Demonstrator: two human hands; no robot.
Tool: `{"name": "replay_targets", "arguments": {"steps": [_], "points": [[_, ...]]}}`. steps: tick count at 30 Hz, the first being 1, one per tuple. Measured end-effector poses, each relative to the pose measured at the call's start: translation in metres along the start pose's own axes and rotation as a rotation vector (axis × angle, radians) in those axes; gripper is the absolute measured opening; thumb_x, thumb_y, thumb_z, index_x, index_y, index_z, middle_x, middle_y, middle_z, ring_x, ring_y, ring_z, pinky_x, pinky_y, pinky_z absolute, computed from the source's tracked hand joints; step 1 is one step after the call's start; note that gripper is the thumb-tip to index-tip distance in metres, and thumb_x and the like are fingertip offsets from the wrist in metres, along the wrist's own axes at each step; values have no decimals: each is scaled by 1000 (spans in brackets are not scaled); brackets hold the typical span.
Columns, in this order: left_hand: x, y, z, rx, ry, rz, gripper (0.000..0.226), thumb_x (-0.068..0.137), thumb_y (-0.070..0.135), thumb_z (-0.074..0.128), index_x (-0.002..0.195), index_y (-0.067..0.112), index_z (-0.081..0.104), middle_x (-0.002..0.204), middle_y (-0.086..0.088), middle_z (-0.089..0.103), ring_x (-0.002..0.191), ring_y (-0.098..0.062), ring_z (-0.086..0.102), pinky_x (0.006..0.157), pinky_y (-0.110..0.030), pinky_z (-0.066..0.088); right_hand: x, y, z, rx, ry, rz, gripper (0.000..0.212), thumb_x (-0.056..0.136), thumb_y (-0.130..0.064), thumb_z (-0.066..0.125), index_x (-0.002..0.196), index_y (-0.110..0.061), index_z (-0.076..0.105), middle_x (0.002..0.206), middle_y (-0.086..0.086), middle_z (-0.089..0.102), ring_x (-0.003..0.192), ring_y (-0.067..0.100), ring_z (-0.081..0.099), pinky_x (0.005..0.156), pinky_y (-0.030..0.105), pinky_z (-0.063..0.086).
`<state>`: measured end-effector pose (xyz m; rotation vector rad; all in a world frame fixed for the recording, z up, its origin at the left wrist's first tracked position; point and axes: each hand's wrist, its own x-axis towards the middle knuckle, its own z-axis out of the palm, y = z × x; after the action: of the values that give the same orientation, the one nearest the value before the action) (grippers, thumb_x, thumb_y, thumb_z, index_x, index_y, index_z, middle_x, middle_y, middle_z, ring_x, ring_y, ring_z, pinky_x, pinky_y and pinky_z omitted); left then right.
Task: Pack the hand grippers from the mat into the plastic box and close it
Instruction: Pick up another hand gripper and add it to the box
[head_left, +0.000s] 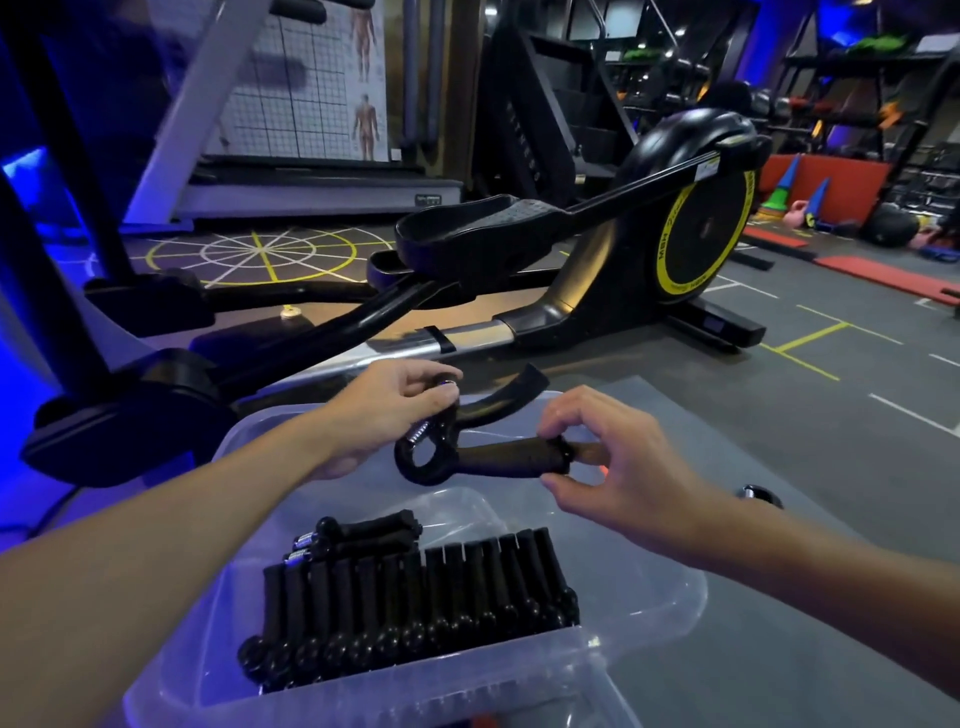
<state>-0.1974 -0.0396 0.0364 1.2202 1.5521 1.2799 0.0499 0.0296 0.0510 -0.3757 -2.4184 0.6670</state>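
Two hands on one hand gripper right now, held in the air over the far end of the plastic box. On the left, our left hand has its fingers curled round the spring end, thumb and fingertips closed on the knob at the top. Below, a row of packed grippers lies side by side against the box's near wall, with a couple more laid across the row's left end. Moving right, our right hand pinches the tip of the lower handle between thumb and forefinger. Its other fingers are loosely bent and hold nothing.

We'd call this the packing step, well along. Next comes lowering this one into the free space behind the row. Its other handle juts up and to the right, so we reckon it wants laying flat for the box to close.

Further right, one more gripper sits on the mat, half hidden behind our right wrist. Beyond the mat's far edge stand a treadmill and an elliptical trainer, neither in our way.
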Motion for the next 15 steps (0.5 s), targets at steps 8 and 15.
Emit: {"name": "replay_targets", "arguments": {"steps": [8, 15], "points": [[-3, -10, 2, 127, 38, -1, 21, 86, 11, 71, 106, 10, 62, 94, -10, 74, 84, -20, 72, 71, -24, 56, -9, 45, -6, -125, -25, 240, 37, 82, -15, 69, 115, -25, 55, 114, -15, 54, 110, 4, 55, 94, 23, 45], [2, -48, 21, 387, 188, 36, 29, 69, 20, 87, 88, 25, 66, 87, 8, 73, 89, -7, 68, 86, -36, 53, -38, 85, -5, 8, -80, 603, 68, 76, -44, 69, 133, -47, 32, 135, -14, 45, 120, 14, 52, 96, 38, 49]]}}
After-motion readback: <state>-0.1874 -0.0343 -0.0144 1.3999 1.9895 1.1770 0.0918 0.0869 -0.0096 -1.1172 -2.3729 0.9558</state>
